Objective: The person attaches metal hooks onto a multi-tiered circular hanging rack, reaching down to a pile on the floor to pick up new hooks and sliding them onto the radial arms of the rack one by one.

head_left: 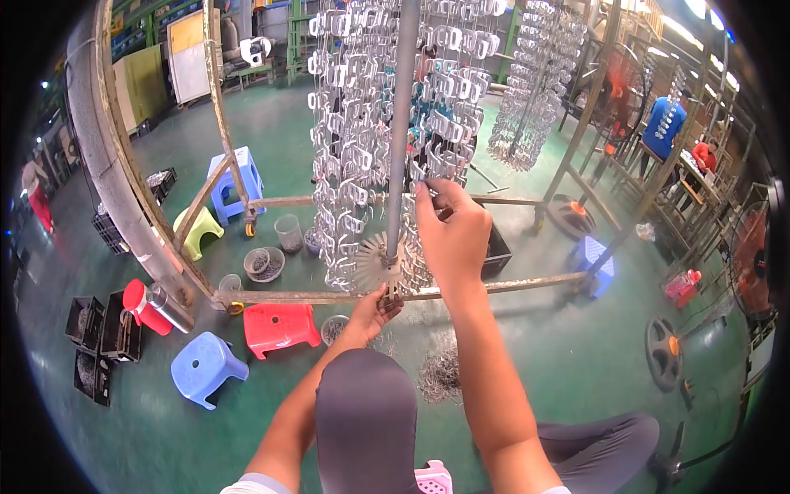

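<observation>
In front of me hangs a rack of silver metal buckle-like pieces (354, 107), strung in long vertical columns around a grey pole (401, 123). A slotted metal disc (374, 265) sits at the foot of the pole. My right hand (457, 235) is raised at the columns' right side, thumb and forefinger pinched at a small silver piece, partly hidden by the fingers. Lower down, my left hand (372, 315) is at the disc's front edge, its thumb up and fingers curled beneath; its hold there is partly hidden.
A rusty metal frame (502, 286) surrounds the rack. Stools, one red (280, 328) and one blue (206, 366), stand left, beside black crates (90, 375). A pile of metal hooks (441, 372) lies below. Behind hangs another loaded rack (531, 90); a person in blue (663, 128) is farther right.
</observation>
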Tool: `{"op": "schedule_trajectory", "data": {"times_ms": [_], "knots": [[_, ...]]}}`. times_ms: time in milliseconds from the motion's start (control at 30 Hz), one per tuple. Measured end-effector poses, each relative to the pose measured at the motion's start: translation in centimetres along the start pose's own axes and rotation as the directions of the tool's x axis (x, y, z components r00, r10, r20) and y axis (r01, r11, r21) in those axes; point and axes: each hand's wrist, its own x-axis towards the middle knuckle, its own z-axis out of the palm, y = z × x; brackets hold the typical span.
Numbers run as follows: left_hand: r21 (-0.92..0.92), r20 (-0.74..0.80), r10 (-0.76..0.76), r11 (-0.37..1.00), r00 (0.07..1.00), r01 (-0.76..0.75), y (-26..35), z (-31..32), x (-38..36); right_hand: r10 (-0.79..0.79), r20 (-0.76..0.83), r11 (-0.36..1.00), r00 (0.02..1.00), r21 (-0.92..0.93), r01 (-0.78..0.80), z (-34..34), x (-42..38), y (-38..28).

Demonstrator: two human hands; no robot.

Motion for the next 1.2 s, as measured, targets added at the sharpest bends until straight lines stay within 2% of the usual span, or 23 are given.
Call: {"op": "schedule_trajectory", "data": {"times_ms": [67, 167, 200, 333, 400, 500, 533, 567, 633, 700, 733, 800, 867, 900, 1000, 1100, 1133, 1200], "knots": [[-0.009, 0.010, -0.003, 1.000, 1.000, 0.003, 0.1, 0.0, 0.1, 0.010, 0.052, 0.999, 0.999, 0.040, -0.012, -0.2, 0.4, 0.0], [-0.041, 0.021, 0.002, 0.999, 1.000, -0.001, 0.2, -0.3, 0.5, -0.035, 0.024, 0.999, 0.999, 0.040, 0.034, 0.4, 0.6, 0.6], [-0.056, 0.021, 0.002, 0.998, 1.000, -0.001, 0.0, -0.4, 0.6, -0.001, 0.048, 1.000, 0.999, -0.002, 0.001, 0.4, 0.7, 0.6], [-0.148, 0.116, 0.047, 0.989, 0.992, -0.030, -0.3, 0.0, 0.6, -0.015, -0.010, 1.000, 1.000, -0.020, 0.015, -0.4, -0.5, 0.9], [-0.157, 0.116, 0.030, 0.987, 0.993, -0.012, -0.4, 0.0, 0.5, 0.099, 0.049, 0.995, 0.994, 0.020, -0.100, -1.0, -2.7, 2.2], [-0.132, 0.126, 0.002, 0.991, 0.992, 0.015, -0.3, 0.8, 0.4, 0.151, 0.192, 0.988, 0.970, -0.017, -0.151, -0.8, -6.9, 5.8], [-0.120, 0.124, 0.001, 0.993, 0.992, 0.014, -0.2, 1.4, 0.0, 0.171, 0.277, 0.985, 0.945, -0.030, -0.169, -0.7, -8.3, 7.0], [-0.107, 0.122, 0.000, 0.994, 0.993, 0.013, -0.3, 1.7, 0.0, 0.180, 0.379, 0.982, 0.908, -0.125, -0.143, -0.4, -9.4, 8.8], [-0.118, 0.142, 0.014, 0.993, 0.990, 0.003, -1.3, 1.0, 1.3, 0.347, 0.528, 0.937, 0.775, -0.169, -0.305, 0.3, -11.2, 11.2], [-0.099, 0.122, 0.018, 0.995, 0.992, -0.006, -2.0, 0.5, 2.5, 0.393, 0.566, 0.910, 0.724, -0.130, -0.393, 0.9, -11.6, 11.8], [-0.078, 0.162, 0.008, 0.997, 0.987, 0.004, -2.1, 0.1, 3.0, 0.414, 0.587, 0.893, 0.696, -0.111, -0.437, 1.1, -11.7, 12.1], [-0.039, 0.236, -0.011, 0.999, 0.972, 0.021, -1.8, 0.2, 2.7, 0.379, 0.587, 0.914, 0.715, -0.116, -0.389, 1.4, -11.5, 12.6], [-0.088, 0.164, 0.022, 0.996, 0.986, -0.008, -1.8, 0.7, 1.8, 0.345, 0.570, 0.931, 0.746, -0.104, -0.350, 1.8, -11.6, 13.0], [-0.111, 0.128, 0.038, 0.993, 0.991, -0.024, -1.9, 0.9, 1.5, 0.319, 0.591, 0.939, 0.741, -0.091, -0.332, 1.8, -11.6, 13.1], [-0.044, 0.153, 0.080, 0.996, 0.985, -0.074, -2.2, 0.0, 2.2, 0.248, 0.646, 0.959, 0.722, -0.059, -0.276, 2.1, -11.1, 13.5], [0.005, 0.054, 0.086, 0.996, 0.995, -0.086, -2.0, -0.1, 1.4, 0.238, 0.716, 0.959, 0.657, -0.064, -0.277, 2.5, -10.4, 13.6], [0.045, 0.049, 0.086, 0.995, 0.995, -0.088, -1.8, 0.1, 1.0, 0.215, 0.708, 0.954, 0.672, -0.005, -0.299, 2.7, -10.7, 13.8], [0.126, 0.035, 0.084, 0.988, 0.996, -0.088, -1.2, 0.5, -0.2, 0.245, 0.712, 0.948, 0.658, -0.034, -0.316, 2.8, -10.6, 13.1]]}}
